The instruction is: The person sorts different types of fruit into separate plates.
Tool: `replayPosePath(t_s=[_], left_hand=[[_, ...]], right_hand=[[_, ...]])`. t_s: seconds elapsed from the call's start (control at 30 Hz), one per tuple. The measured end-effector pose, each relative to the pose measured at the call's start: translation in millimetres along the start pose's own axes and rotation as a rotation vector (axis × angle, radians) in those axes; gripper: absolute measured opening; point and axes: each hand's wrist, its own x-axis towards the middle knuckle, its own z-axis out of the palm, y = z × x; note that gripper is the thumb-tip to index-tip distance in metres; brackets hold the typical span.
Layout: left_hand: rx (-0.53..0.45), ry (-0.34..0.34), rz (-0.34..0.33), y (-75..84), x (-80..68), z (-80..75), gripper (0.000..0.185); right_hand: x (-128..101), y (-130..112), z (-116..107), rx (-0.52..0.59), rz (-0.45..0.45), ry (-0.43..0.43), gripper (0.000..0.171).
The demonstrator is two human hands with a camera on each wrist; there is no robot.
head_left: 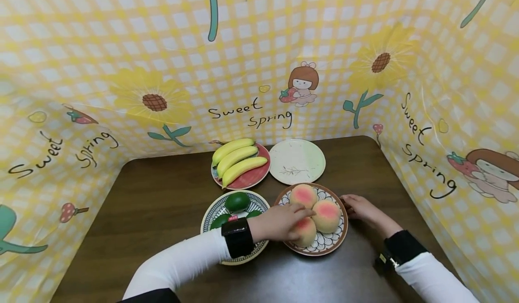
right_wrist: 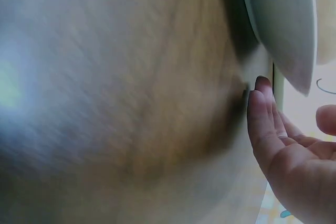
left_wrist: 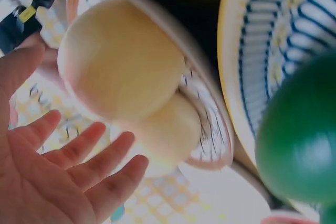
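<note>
Left hand (head_left: 279, 222), fingers spread and relaxed, holding nothing, hovers over the nearest soft pink-yellow peach (head_left: 305, 231) at lower centre, on the brown-rimmed patterned plate (head_left: 324, 249). Right hand (head_left: 362, 208) rests loosely at that plate's right rim. Bare dark wooden table (head_left: 154, 204) lies left; blue-striped plate with green fruit (head_left: 237, 201) just beside.

Bare table (head_left: 154, 204) left of plates (head_left: 227, 244)

Matt, soft-looking peaches (head_left: 326, 213) lie on a glossy ceramic plate (head_left: 324, 245) over dark wood-grain table (head_left: 162, 204).
</note>
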Motion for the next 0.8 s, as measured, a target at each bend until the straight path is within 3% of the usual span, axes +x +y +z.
replayPosePath(t_s=[0.2,0.4,0.57,0.73,0.77,0.8], left_hand=[[-0.096,0.050,-0.160,-30.0,-9.4,-28.5,0.056],[-0.181,0.125,-0.350,-85.3,-24.9,-49.4,0.057],[-0.260,0.144,-0.523,-134.2,-36.4,-52.9,0.059],[-0.383,0.174,-0.660,-171.8,-32.3,-47.8,0.062],[-0.398,0.182,-0.675,-177.2,-30.2,-47.1,0.062],[-0.408,0.183,-0.692,-181.8,-27.7,-46.8,0.062]], right_hand=[[23,-10,-17,0.146,0.030,-0.061,0.056],[55,-25,-33,0.245,0.100,-0.073,0.057],[84,-38,-34,0.248,0.152,-0.066,0.056],[111,-45,-31,0.187,0.148,-0.062,0.047],[122,-40,-33,0.197,0.135,-0.078,0.045],[148,-22,-39,0.200,0.133,-0.077,0.042]])
